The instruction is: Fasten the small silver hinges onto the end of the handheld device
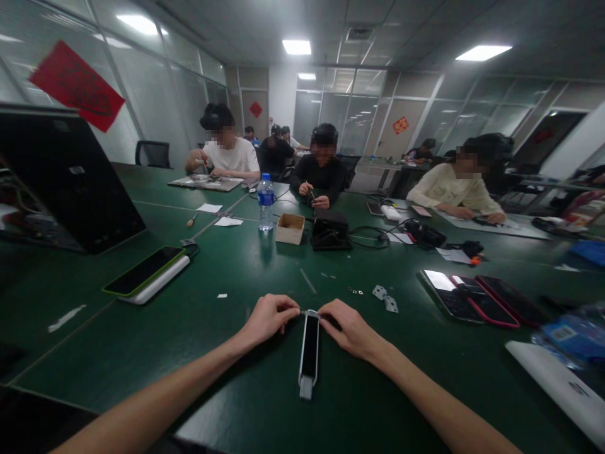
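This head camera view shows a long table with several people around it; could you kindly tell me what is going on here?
The person's left hand and right hand grip the top end of a slim white-and-black device lying on a green table. Small metal brackets lie just beyond the right hand. Across the table sit co-workers; one in a black top holds a small thin tool, behind a small cardboard box.

**Both hands pinch a narrow device on a green table**

The left hand (267,318) and right hand (347,328) grip the far end of a narrow black-and-white device (309,353) lying on a green table (227,372). Small washers (355,291) and two metal brackets (385,298) lie just beyond, toward the right; stacked phones (472,296) lie farther right. A co-worker (321,170) sits across the table.
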A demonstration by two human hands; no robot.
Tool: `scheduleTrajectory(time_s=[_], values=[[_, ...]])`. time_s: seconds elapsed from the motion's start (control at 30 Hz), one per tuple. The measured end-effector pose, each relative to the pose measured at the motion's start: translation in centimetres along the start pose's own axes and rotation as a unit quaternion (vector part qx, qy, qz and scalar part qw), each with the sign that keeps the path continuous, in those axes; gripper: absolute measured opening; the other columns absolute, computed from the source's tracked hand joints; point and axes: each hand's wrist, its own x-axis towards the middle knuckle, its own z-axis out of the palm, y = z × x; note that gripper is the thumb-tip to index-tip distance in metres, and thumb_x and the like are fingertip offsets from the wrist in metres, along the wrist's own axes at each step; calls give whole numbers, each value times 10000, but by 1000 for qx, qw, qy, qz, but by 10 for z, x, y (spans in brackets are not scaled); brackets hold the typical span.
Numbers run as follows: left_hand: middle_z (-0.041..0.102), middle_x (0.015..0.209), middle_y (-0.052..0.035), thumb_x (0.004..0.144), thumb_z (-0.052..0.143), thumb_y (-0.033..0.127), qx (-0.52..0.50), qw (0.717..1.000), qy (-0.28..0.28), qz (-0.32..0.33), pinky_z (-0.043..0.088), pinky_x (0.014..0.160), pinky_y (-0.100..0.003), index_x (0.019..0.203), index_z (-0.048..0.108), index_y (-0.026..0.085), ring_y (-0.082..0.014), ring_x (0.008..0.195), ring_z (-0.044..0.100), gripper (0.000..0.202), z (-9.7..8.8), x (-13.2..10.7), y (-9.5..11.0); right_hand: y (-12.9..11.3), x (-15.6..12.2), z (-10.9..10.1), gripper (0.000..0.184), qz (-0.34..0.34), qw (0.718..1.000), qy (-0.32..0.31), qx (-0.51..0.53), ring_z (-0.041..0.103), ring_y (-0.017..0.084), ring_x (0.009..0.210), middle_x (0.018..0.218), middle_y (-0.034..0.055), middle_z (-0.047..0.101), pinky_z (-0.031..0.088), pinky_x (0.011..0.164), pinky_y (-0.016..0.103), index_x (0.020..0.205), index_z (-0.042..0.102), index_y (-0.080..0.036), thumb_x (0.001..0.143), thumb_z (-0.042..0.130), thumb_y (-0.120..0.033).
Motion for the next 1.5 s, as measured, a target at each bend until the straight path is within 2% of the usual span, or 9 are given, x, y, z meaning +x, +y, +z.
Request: scheduleTrajectory(time_s=[0.13, 0.3, 0.37, 0.6, 0.97, 1.13, 1.5], values=[[565, 534, 30, 796, 549, 379, 22, 999, -39, 10, 367, 451, -194, 885, 705, 132, -99, 439, 483, 305, -3, -1, 1, -1, 0, 0, 138, 6, 1000, -8, 4, 571, 172, 824, 924, 68, 620, 514, 724, 316, 984, 588, -163, 895, 485, -186], [664, 761, -25, 765, 598, 321, 7, 998, -62, 14, 403, 403, -182, 945, 679, 125, -94, 477, 513, 278, -5, 0, 1, 1, -1, 1, 138, 12, 1000, -8, 2, 577, 166, 819, 920, 62, 620, 515, 705, 306, 979, 588, -169, 902, 480, -207], [672, 791, -32, 768, 599, 291, 23, 998, -60, 17, 418, 399, -170, 949, 679, 130, -96, 501, 533, 255, -4, 0, 1, 2, -2, 2, 138, 15, 1000, -9, 2, 578, 166, 825, 924, 62, 620, 513, 717, 309, 982, 588, -168, 902, 483, -206], [653, 750, -19, 787, 592, 298, 46, 997, -45, 35, 431, 373, -156, 901, 670, 129, -96, 495, 548, 218, 0, 1, -2, 3, -2, 3, 141, 22, 1000, -13, 6, 576, 166, 831, 940, 67, 613, 517, 720, 312, 989, 586, -174, 901, 482, -213], [625, 687, 16, 774, 571, 219, 60, 996, -47, 56, 415, 371, -149, 847, 638, 137, -70, 421, 531, 129, -1, 4, -4, 2, 0, 4, 128, 8, 1000, 2, -5, 568, 172, 808, 903, 75, 620, 504, 712, 318, 956, 581, -158, 889, 483, -204], [636, 728, 5, 757, 594, 225, 51, 996, -42, 55, 429, 375, -151, 901, 634, 132, -85, 463, 560, 175, 0, 3, -3, 1, 0, 3, 119, 7, 1000, 5, -8, 573, 167, 804, 896, 67, 620, 503, 694, 300, 957, 583, -167, 883, 495, -198], [643, 711, -1, 803, 574, 300, 66, 995, -49, 48, 417, 382, -151, 909, 670, 137, -76, 433, 535, 216, -2, 2, -1, -1, 1, 3, 119, 18, 1000, -5, -7, 568, 163, 815, 916, 62, 609, 506, 697, 294, 969, 584, -168, 878, 509, -177]])
